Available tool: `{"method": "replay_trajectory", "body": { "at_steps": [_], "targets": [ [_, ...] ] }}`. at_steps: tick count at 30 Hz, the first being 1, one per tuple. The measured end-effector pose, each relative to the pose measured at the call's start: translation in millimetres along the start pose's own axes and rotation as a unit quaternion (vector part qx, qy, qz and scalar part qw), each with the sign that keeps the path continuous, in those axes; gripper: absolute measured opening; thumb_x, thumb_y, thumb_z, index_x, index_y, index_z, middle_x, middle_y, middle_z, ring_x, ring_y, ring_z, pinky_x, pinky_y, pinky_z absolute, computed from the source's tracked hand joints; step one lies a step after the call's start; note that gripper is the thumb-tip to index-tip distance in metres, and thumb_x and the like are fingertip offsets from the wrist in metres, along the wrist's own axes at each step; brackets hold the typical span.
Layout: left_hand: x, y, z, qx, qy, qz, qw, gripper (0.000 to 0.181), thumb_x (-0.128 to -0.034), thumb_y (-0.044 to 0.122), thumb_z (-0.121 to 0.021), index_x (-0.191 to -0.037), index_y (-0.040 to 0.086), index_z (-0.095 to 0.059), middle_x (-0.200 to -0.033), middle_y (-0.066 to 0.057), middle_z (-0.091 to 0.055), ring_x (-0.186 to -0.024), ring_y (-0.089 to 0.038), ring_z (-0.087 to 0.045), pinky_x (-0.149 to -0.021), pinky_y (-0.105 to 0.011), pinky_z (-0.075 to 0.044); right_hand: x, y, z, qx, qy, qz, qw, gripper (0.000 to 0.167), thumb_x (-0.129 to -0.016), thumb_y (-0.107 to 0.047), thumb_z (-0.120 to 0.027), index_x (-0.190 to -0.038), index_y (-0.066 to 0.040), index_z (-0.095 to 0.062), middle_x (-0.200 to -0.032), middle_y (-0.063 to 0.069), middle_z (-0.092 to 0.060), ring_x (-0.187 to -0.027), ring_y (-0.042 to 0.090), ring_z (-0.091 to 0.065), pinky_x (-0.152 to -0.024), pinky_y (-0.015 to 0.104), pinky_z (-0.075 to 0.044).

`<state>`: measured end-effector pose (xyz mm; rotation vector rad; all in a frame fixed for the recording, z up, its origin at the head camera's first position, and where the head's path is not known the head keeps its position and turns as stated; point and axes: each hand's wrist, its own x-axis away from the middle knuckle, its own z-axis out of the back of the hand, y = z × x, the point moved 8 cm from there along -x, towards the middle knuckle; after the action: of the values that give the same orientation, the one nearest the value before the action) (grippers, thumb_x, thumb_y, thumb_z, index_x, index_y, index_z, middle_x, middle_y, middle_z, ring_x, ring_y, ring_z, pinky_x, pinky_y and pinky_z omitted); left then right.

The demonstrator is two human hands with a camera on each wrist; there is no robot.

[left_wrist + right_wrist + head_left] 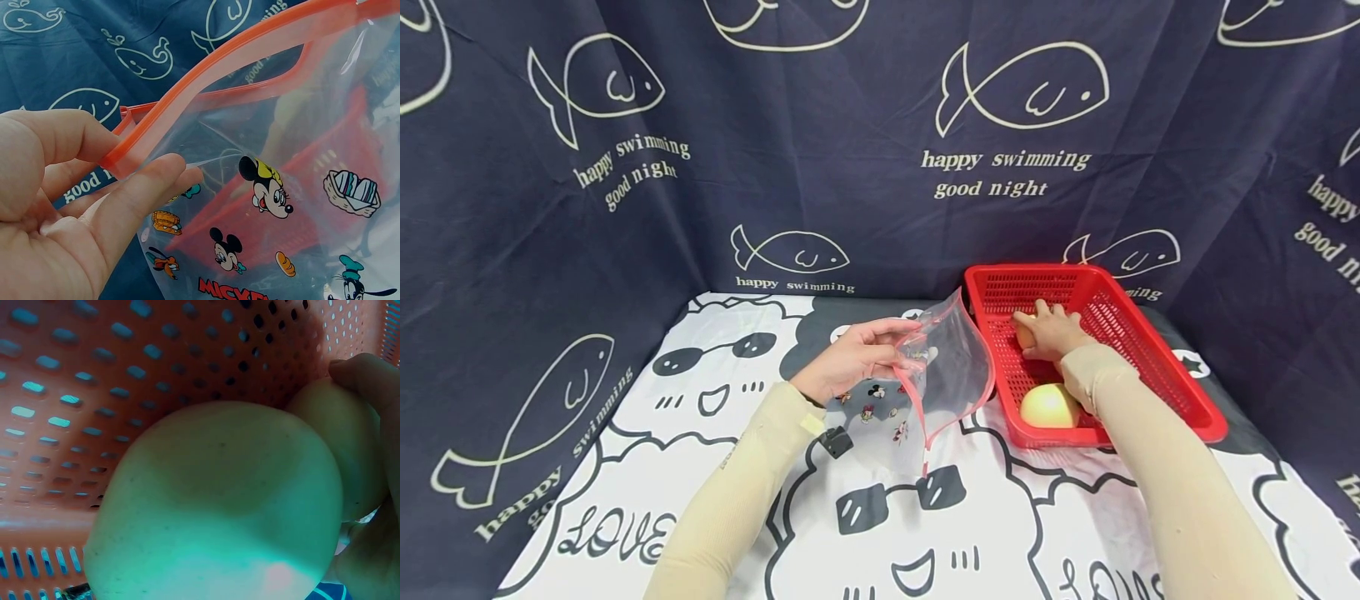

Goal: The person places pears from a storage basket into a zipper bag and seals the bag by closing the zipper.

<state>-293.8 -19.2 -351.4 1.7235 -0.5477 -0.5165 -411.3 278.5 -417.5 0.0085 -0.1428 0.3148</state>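
My left hand (856, 360) pinches the edge of a clear plastic zip bag (958, 364) with a pink-red rim. In the left wrist view, the bag (300, 234) carries cartoon prints, and its mouth gapes. My right hand (1054, 332) reaches into a red plastic basket (1172, 367) and grips a round yellow fruit (1024, 336) near the basket's left side. A larger pale yellow fruit (1048, 407) lies in the basket's front left corner; it fills much of the right wrist view, with the gripped fruit (340, 440) behind it, partly covered by fingers.
The basket's perforated wall (112, 375) rises around the fruits. A cloth (715, 492) with cartoon sheep faces covers the table. Dark blue fish-print curtains (880, 167) hang behind and at both sides. A small black object (835, 442) is by my left wrist.
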Motion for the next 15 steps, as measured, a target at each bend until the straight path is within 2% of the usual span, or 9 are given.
{"method": "replay_trajectory", "body": {
  "at_steps": [5, 10, 15],
  "targets": [
    [0.3, 0.1, 0.0, 0.001, 0.001, -0.001, 1.0, 0.055, -0.0905, -0.013, -0.052, -0.145, -0.006, -0.044, -0.137, -0.022, -0.056, -0.095, -0.023, -0.073, -0.085, -0.04, -0.056, 1.3, 0.7, 1.1, -0.002, 0.0, 0.001, 1.0, 0.075, -0.079, -0.026, -0.079, -0.144, -0.011, -0.045, -0.129, 0.034, -0.036, -0.114, 0.055, -0.038, -0.088, 0.071, -0.035],
    [0.2, 1.1, -1.9, 0.001, -0.005, -0.004, 1.0, 0.054, -0.0917, -0.013, -0.05, -0.145, -0.008, -0.041, -0.141, -0.027, -0.05, -0.093, -0.02, -0.073, -0.086, -0.04, -0.055, 1.0, 2.3, 6.3, 0.008, 0.019, 0.007, 0.9998, 0.074, -0.078, -0.026, -0.079, -0.143, -0.013, -0.046, -0.129, 0.036, -0.036, -0.113, 0.057, -0.039, -0.087, 0.071, -0.036],
    [1.3, 0.6, -1.9, 0.007, -0.006, -0.007, 0.9999, 0.053, -0.0921, -0.013, -0.051, -0.145, -0.007, -0.043, -0.137, -0.022, -0.056, -0.093, -0.02, -0.073, -0.086, -0.041, -0.056, 2.2, 1.4, 11.7, 0.022, 0.035, 0.015, 0.999, 0.068, -0.078, -0.025, -0.079, -0.138, -0.014, -0.048, -0.123, 0.034, -0.039, -0.109, 0.056, -0.043, -0.083, 0.069, -0.039]
  ]
}}
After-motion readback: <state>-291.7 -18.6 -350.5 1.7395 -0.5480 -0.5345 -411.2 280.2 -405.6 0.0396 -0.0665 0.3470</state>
